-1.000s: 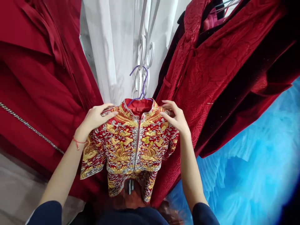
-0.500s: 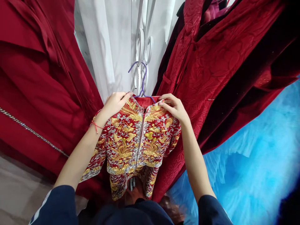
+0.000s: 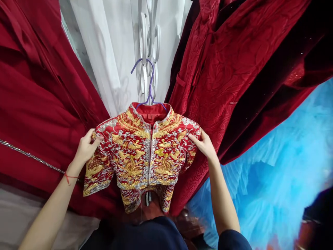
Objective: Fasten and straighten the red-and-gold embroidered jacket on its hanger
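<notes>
A small red jacket [image 3: 145, 149] with gold and silver embroidery hangs in front of me on a purple hanger [image 3: 148, 83]. My left hand [image 3: 85, 149] pinches the top of its left sleeve at the shoulder. My right hand [image 3: 204, 144] grips the edge of its right shoulder, fingers curled on the cloth. Both hands hold the jacket spread flat between them. A red string circles my left wrist.
Dark red garments hang on the left [image 3: 39, 97] and on the right [image 3: 234, 69]. A white curtain and white scrolled ironwork [image 3: 145, 38] stand behind the hanger. Blue fluffy fabric [image 3: 273, 166] fills the lower right. A silver chain [image 3: 26, 154] crosses the left garment.
Both hands have slid from the jacket's collar outward and down to its shoulders. The jacket now hangs wider and flatter, with the whole collar showing.
</notes>
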The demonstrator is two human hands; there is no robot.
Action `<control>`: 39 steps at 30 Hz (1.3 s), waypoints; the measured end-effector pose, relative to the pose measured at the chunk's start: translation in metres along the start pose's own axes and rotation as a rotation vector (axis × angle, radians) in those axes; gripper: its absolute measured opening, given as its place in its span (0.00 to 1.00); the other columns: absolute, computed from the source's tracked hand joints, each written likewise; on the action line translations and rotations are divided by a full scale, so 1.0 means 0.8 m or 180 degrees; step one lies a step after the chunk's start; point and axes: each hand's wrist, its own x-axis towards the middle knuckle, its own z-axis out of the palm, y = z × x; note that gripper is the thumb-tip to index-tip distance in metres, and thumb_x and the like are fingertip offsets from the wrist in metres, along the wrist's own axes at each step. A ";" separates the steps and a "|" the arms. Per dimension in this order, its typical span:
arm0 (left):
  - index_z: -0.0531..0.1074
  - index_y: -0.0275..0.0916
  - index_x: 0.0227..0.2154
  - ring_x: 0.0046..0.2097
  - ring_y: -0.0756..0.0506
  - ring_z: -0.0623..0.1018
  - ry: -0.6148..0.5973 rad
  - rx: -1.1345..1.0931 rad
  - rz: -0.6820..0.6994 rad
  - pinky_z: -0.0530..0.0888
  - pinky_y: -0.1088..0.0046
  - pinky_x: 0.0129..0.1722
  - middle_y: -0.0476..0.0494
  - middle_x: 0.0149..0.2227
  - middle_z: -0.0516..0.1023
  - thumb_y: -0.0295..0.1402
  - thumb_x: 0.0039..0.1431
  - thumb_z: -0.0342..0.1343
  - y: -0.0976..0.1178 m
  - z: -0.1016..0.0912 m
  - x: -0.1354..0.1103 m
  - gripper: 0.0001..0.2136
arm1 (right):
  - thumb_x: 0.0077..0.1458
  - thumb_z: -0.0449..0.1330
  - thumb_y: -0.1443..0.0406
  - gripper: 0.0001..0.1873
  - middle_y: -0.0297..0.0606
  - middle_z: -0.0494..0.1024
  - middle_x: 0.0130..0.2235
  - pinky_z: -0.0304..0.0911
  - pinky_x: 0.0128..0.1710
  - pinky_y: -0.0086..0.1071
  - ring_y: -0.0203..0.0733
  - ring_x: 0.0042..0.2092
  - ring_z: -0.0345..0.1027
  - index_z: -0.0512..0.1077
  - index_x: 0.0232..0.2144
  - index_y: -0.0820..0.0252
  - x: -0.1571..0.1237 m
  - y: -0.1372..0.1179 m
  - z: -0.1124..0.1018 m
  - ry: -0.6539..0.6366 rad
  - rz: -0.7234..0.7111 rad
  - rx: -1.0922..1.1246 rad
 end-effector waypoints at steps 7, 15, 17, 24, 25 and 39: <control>0.60 0.39 0.22 0.25 0.53 0.55 0.0794 0.0760 0.0232 0.55 0.76 0.28 0.56 0.19 0.52 0.52 0.62 0.50 0.004 -0.011 0.018 0.23 | 0.46 0.65 0.41 0.32 0.24 0.53 0.17 0.44 0.23 0.30 0.30 0.20 0.45 0.54 0.18 0.56 -0.041 -0.023 -0.019 0.1592 -0.0151 -0.1906; 0.71 0.36 0.27 0.24 0.54 0.58 0.0588 0.0093 0.0360 0.58 0.78 0.26 0.55 0.20 0.60 0.56 0.58 0.53 -0.027 -0.008 0.029 0.24 | 0.45 0.66 0.42 0.26 0.33 0.71 0.22 0.57 0.22 0.30 0.36 0.24 0.62 0.72 0.24 0.59 -0.061 -0.019 -0.048 -0.0082 0.0390 -0.0360; 0.73 0.35 0.28 0.25 0.53 0.62 0.0559 -0.0357 0.0129 0.60 0.78 0.25 0.53 0.21 0.66 0.60 0.49 0.58 -0.041 -0.003 0.032 0.27 | 0.44 0.67 0.44 0.25 0.37 0.77 0.25 0.65 0.26 0.32 0.41 0.27 0.69 0.76 0.25 0.60 -0.070 -0.010 -0.048 -0.0680 0.0629 -0.0121; 0.76 0.36 0.38 0.34 0.45 0.78 -0.0627 -0.1312 -0.0879 0.77 0.71 0.36 0.46 0.33 0.82 0.50 0.28 0.74 -0.057 -0.006 0.026 0.32 | 0.41 0.65 0.38 0.32 0.42 0.82 0.32 0.71 0.35 0.37 0.50 0.35 0.76 0.78 0.28 0.61 -0.091 0.013 -0.060 -0.1259 0.0887 -0.0713; 0.75 0.36 0.40 0.36 0.44 0.79 -0.0731 -0.1319 -0.0984 0.78 0.70 0.39 0.45 0.36 0.83 0.49 0.29 0.74 -0.055 -0.007 0.022 0.33 | 0.40 0.62 0.34 0.35 0.43 0.80 0.28 0.69 0.31 0.37 0.51 0.33 0.75 0.76 0.24 0.61 -0.092 0.012 -0.063 -0.1024 0.1037 -0.1229; 0.78 0.38 0.44 0.43 0.41 0.82 -0.0371 -0.1376 -0.1108 0.79 0.66 0.45 0.43 0.43 0.84 0.49 0.40 0.71 -0.051 -0.029 -0.054 0.29 | 0.38 0.67 0.41 0.32 0.43 0.82 0.39 0.72 0.45 0.39 0.53 0.44 0.76 0.77 0.36 0.59 -0.107 0.016 -0.068 -0.2177 0.1733 -0.0396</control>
